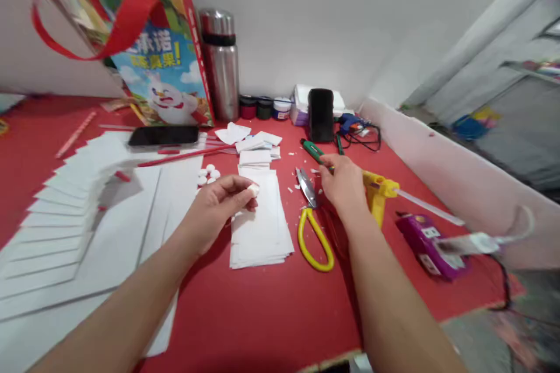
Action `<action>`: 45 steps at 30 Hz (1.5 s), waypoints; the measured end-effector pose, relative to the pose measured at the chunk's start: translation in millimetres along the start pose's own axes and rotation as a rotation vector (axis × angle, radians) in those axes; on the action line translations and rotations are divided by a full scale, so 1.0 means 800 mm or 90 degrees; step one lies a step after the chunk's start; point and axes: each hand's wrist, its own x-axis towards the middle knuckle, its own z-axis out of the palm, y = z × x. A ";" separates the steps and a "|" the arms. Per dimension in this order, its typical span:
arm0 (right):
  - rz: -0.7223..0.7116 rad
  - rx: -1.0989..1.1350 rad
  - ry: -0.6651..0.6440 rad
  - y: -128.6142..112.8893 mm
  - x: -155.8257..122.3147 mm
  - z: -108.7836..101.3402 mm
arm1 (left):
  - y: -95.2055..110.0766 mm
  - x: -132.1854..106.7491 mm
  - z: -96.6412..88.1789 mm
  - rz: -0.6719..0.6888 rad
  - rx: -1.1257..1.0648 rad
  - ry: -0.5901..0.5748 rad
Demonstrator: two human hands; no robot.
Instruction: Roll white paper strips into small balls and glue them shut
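Observation:
My left hand [225, 201] is closed in a pinch on a small white piece [254, 189], above a stack of white paper strips [260, 233]. Several similar small white pieces [207, 175] lie just left of that stack. At the right, my right hand [343, 183] has its fingers curled over the near end of a green utility knife [311, 150]; the hand hides part of their contact. Scissors with yellow handles [315, 239] lie between the hands, blades pointing away. A yellow glue gun [378, 186] with a clear glue stick lies right beside my right hand, partly covered by it.
Fanned white cards [56, 210] and large white sheets [126, 215] cover the left side. A phone [163, 136] lies on them. Behind stand a gift bag [161, 64], a steel flask [225, 70], paint jars [264, 108] and a dark upright device [321, 115]. A purple box [431, 245] lies right.

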 end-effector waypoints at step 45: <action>-0.385 0.472 -0.037 -0.084 -0.069 -0.010 | 0.022 -0.007 0.007 0.025 0.096 -0.007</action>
